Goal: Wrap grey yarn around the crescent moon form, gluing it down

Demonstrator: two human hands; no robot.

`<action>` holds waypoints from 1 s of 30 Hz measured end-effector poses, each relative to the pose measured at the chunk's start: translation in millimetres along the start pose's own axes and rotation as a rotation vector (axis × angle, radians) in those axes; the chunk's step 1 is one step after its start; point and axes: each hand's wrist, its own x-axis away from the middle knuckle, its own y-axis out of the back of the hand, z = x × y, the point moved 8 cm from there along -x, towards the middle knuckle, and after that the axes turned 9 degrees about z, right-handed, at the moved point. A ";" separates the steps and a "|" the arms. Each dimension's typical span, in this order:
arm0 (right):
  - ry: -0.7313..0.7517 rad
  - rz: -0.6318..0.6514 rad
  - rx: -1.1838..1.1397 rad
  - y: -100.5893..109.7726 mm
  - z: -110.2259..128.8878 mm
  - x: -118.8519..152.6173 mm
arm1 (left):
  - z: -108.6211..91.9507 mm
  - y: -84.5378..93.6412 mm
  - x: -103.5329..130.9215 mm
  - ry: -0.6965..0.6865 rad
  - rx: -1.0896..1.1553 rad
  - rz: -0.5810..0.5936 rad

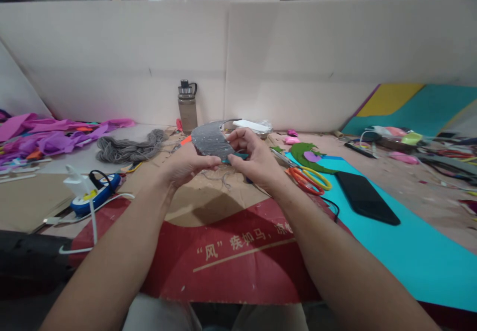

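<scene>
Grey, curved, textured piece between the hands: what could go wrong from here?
The grey, curved, textured piece might slip if the left hand or right hand loosens. Loose grey strands beneath it could tangle. Round orange and yellow scissor handles beside the right forearm might get knocked.

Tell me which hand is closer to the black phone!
The right one. The right hand is left of the phone; the left hand is also left of it, but farther away, beyond the right hand.
</scene>
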 end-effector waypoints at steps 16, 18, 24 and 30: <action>-0.181 0.062 -0.192 -3.7 -5.3 3.5 | 4.6 2.6 -2.0 -0.007 0.003 -0.021; -0.177 0.041 -0.177 -3.6 -5.1 3.3 | 3.2 0.5 -1.9 -0.022 0.000 -0.011; -0.155 0.015 -0.144 -1.2 -5.4 2.8 | 2.8 0.5 -2.1 -0.014 -0.047 -0.024; -0.104 0.026 -0.189 6.7 -7.0 1.2 | -2.3 2.4 -1.6 -0.039 -0.023 -0.044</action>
